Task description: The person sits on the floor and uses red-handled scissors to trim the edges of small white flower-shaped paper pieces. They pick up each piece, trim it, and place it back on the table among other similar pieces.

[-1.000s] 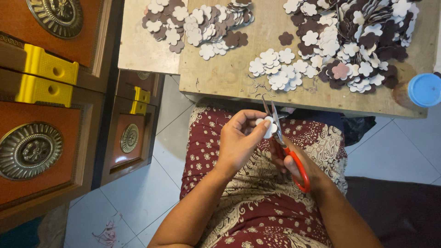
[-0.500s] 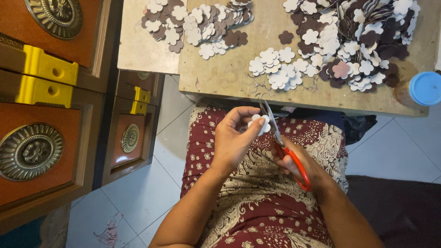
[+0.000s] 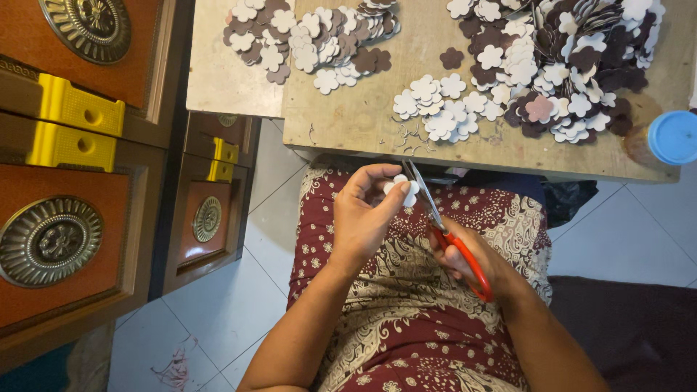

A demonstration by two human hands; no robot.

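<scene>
Wooden table [image 3: 363,116] sits up top with piles of white and brown flower cutouts [image 3: 443,109]; below, over the lap, the left hand [image 3: 363,218] now pinches a small white foam flower [image 3: 404,190] lower than before; the right hand [image 3: 472,261] squeezes red-handled scissors [image 3: 443,225], blades touching it mid-snip.

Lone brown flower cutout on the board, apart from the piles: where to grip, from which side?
The brown flower cutout lies flat on the wooden board, so there is no raised part to grip. Probably come from above, on its clear left side, and pinch a petal edge; white flowers crowd below.
</scene>
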